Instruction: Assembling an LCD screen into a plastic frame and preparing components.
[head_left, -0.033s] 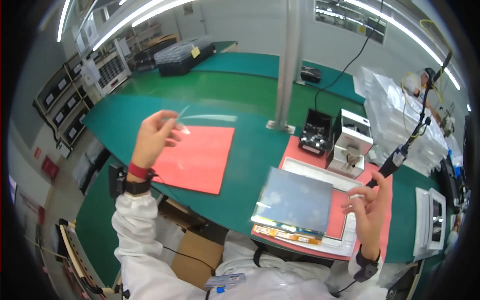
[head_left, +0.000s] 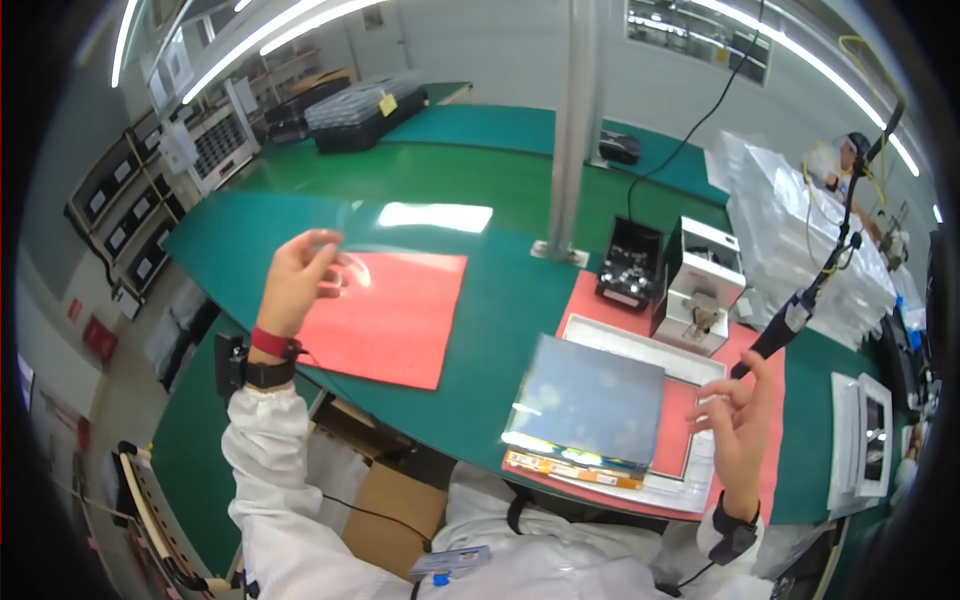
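Head view: at a green tabletop (head_left: 500,300), we had a flat grey panel (head_left: 590,400) lying over a white frame (head_left: 635,345). Well left of the panel, our left hand (head_left: 293,285) was raised at the edge of a red mat (head_left: 400,330), thumb and fingers narrowed on a clear film (head_left: 435,217); its far part caught a white glare, and its full outline was too transparent to trace. Just right of the panel, our right hand (head_left: 740,435) was raised, fingers loosely bent; we could not tell whether they pinched anything. Beyond the panel stood a black bin (head_left: 630,265) of small shiny parts, a white box (head_left: 698,260) beside it, and a metal post (head_left: 573,150). Right of the panel, a black tool (head_left: 785,325) hung tilted.
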